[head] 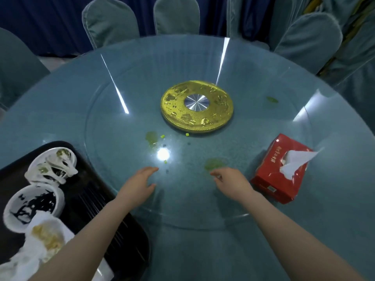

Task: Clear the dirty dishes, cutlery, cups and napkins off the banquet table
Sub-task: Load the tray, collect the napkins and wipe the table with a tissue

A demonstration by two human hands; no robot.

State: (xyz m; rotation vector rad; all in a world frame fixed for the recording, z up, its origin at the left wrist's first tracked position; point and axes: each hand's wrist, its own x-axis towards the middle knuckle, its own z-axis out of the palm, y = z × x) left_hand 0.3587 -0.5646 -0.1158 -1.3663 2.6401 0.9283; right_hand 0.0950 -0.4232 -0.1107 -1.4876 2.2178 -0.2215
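Note:
A black tray [87, 199] sits at the table's near left edge. On it lie a dirty white plate with spoons [53, 166], a white bowl smeared with dark sauce [33, 206] and a stained white napkin [40, 246]. My left hand [138, 186] rests flat on the glass turntable [121, 149], fingers apart, holding nothing. My right hand [231, 182] hovers just to the right of it, fingers loosely curled, empty, beside a green smear [214, 164]. Small green food bits [162, 136] lie on the glass.
A red tissue box [278, 171] with a tissue sticking out lies to the right of my right hand. A gold hub [196, 106] marks the turntable's centre. Chairs in teal covers [110, 23] ring the far side of the round table.

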